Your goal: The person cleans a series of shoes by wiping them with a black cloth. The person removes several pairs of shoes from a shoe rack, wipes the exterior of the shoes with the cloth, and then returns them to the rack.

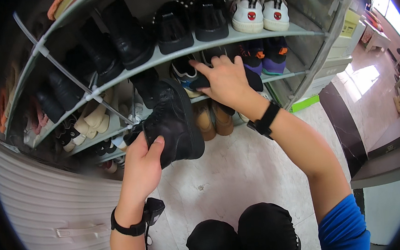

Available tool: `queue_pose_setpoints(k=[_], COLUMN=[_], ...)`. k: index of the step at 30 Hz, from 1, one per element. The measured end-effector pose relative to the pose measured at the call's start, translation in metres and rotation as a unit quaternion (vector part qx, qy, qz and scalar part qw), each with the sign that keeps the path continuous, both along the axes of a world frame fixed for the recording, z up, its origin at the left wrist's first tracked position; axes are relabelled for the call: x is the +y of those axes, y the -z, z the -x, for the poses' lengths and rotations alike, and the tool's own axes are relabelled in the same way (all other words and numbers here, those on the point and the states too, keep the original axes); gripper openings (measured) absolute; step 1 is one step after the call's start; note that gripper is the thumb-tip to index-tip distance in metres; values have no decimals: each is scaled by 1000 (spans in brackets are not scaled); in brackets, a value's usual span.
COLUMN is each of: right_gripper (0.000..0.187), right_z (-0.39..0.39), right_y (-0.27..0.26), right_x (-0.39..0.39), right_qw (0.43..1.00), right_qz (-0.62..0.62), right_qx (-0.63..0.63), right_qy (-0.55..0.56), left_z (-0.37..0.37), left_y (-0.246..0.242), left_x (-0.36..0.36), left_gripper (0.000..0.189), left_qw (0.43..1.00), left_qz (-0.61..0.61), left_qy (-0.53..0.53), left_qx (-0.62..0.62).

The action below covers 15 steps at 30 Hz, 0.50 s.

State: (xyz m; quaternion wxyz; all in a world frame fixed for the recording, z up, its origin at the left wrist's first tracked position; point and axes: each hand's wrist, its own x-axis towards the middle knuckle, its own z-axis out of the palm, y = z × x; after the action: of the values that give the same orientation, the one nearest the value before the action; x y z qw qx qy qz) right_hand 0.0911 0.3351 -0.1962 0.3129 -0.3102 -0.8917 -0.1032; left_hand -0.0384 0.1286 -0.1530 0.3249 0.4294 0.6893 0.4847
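My left hand point(143, 161) grips a black lace-up ankle boot point(175, 123) by its shaft, thumb on the near side. The boot is off the shelf, tilted, with its thick sole facing right. My right hand point(225, 82) reaches over the second tier of the shoe rack with its fingers spread. Beneath it is a dark, mostly hidden item point(254, 80); whether the hand grips it cannot be seen. Near its fingertips is a blue, white and black sneaker point(186, 75). Another black shoe or boot point(145, 85) stands behind the lifted boot.
The rack's upper shelf edge point(242, 36) holds black boots point(127, 35) and white sneakers point(246, 13). Purple-and-black shoes point(275, 59) stand right of my hand, tan shoes point(223, 119) lower down. A ribbed white suitcase point(58, 203) is at left, stacked boxes point(336, 66) at right.
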Motion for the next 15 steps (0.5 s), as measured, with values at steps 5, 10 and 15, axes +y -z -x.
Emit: queue_pose_setpoints(k=[5, 10, 15], right_gripper=[50, 20, 31], right_z=[35, 48, 38], right_y=[-20, 6, 14], right_x=[13, 24, 35], right_qw=[960, 986, 997], right_qz=[163, 77, 39], right_qx=[-221, -139, -18], right_qy=[51, 43, 60], left_z=[11, 8, 21], left_y=[-14, -30, -15], left_x=[23, 40, 60], left_gripper=[26, 25, 29], left_qw=[998, 995, 988], left_qz=[52, 90, -4], left_qy=[22, 7, 28], left_qx=[-9, 30, 152])
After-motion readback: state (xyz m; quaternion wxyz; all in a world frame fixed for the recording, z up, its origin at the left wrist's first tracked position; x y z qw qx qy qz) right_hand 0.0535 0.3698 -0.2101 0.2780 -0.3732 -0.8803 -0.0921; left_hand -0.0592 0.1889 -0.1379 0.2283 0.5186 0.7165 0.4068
